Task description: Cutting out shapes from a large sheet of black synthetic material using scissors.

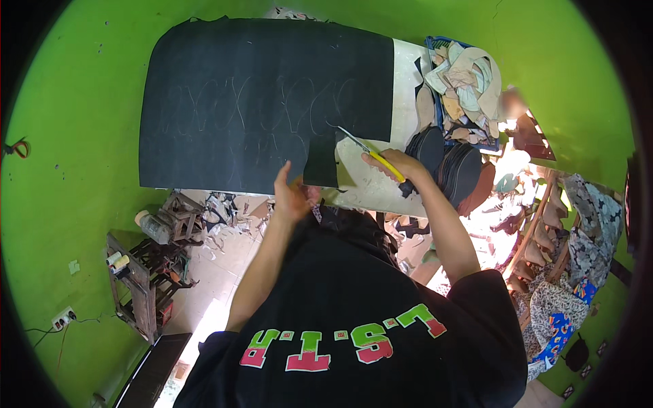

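Black sheet [265, 102], chalk-marked, spread on the table [407, 81]. Its near edge is pinched by the left hand [294, 197]. Yellow-handled scissors [367, 151] are gripped in the right hand [394, 165], blades at the sheet's cut edge. Stack of 2 dark piles [449, 163] lies right of the sheet.

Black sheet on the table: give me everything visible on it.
The black sheet is a large, thin, matte piece lying flat across the pale table, faint curved outlines traced on it. A cut runs in from its right edge, leaving a flap hanging at the near edge. The left hand holds that flap; the right hand works yellow-handled scissors in the cut.
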{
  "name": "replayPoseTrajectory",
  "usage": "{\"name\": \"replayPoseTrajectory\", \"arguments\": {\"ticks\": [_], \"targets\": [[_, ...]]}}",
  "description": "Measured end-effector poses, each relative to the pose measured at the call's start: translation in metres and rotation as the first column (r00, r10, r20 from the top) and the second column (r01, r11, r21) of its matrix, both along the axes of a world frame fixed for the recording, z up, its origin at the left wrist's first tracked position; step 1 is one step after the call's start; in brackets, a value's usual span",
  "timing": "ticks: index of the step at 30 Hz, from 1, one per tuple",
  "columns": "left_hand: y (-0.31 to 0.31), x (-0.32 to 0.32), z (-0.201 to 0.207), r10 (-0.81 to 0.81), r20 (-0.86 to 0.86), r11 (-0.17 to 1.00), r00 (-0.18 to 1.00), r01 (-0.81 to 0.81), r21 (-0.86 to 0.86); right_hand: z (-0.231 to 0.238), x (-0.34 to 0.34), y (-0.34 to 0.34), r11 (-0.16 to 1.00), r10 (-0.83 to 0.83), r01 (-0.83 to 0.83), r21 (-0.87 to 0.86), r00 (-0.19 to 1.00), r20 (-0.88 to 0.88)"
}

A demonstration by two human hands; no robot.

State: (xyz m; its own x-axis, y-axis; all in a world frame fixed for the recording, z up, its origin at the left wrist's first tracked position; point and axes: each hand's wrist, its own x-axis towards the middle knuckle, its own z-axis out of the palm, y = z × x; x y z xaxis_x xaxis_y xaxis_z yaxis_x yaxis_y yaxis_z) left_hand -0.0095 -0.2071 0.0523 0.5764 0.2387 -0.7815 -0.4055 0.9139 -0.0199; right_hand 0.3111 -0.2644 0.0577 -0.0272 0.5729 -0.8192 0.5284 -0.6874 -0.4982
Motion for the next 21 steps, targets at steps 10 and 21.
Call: {"name": "replayPoseTrajectory", "arguments": {"ticks": [10, 21], "targets": [[0.075, 0.051, -0.088, -0.555, -0.277, 0.794, 0.784, 0.599, 0.105, 0.015, 0.033, 0.061, 0.948, 0.262, -0.281, -0.15, 0.956, -0.131], [0.051, 0.055, -0.087, -0.309, -0.456, 0.826, 0.835, 0.473, 0.306, -0.014, 0.049, 0.097, 0.858, 0.44, -0.487, -0.162, 0.86, -0.258]]}}
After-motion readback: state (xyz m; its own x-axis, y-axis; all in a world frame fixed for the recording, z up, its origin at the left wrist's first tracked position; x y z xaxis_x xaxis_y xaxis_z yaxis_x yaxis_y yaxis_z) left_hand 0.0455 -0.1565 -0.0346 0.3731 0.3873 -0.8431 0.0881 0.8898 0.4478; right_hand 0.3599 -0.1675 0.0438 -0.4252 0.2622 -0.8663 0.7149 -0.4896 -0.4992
